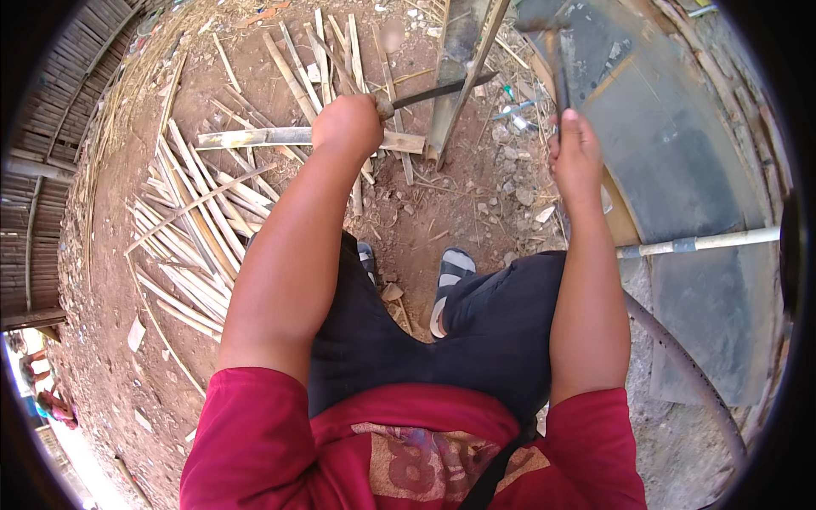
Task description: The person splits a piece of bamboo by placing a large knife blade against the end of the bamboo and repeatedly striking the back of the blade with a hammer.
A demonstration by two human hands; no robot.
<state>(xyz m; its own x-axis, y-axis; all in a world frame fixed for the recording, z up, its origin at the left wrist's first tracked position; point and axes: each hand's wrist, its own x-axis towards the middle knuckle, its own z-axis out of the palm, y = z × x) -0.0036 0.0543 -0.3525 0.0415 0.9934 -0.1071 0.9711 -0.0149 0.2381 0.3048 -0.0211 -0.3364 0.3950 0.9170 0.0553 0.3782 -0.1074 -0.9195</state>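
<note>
Knife is in your left hand, out in front of you at the far side. Left fingers are closed round its handle. Dark blade points right and crosses over a trough-shaped bamboo piece, tip just past that piece's right edge. Can't tell if blade and bamboo touch.

Right hand grips a hammer, fingers wrapped round the lower handle. Hammer stands off to the right of the knife, well apart from it, head at the far end and blurred.

A flat bamboo strip lies crosswise, running behind your left wrist and out both sides. Can't tell if your left hand touches it.

Left of you, a loose pile of split bamboo is spread on the brown dirt ground, more lengths fanned out beyond the left hand. Your feet are nearer than the tools, in striped grey and white footwear. On your right: grey sheets, a white pipe across them, and a dark curved hose nearer. Slatted wall at the left
</note>
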